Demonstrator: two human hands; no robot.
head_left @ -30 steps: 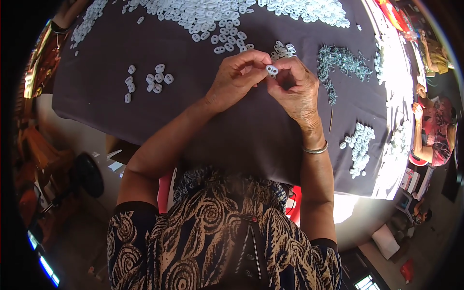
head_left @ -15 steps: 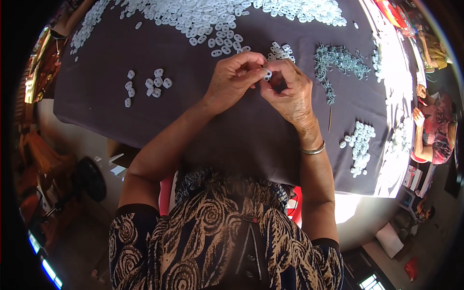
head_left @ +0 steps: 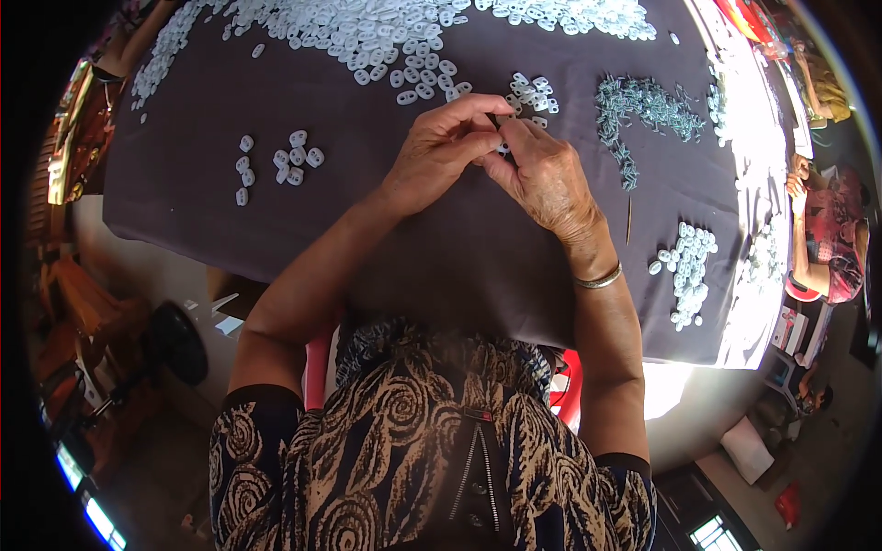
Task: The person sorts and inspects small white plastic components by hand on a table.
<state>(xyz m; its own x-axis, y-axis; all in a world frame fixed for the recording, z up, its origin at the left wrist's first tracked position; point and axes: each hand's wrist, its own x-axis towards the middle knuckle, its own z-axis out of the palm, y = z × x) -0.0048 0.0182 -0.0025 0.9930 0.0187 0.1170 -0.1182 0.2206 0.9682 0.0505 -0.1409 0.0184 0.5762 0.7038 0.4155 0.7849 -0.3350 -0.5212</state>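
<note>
Both hands meet over the middle of the dark tablecloth. Between their fingertips sits a small white oval piece with two dark holes, mostly hidden by the fingers. My left hand pinches it from the left with thumb and forefinger. My right hand, with a bangle on its wrist, has thumb and fingers closed against it from the right. Just beyond the fingertips lies a small heap of flat white oval pieces. On the left of the cloth are several thicker white oval pieces, loosely grouped.
A large pile of white oval pieces spreads along the far side. Small grey-green metal-looking parts lie to the right, with a thin brown stick below. More white pieces are heaped near the right edge. Another person sits at far right.
My right hand has rolled over and its fingers now cover more of the white piece. My left hand has barely moved. The view has shifted slightly.
</note>
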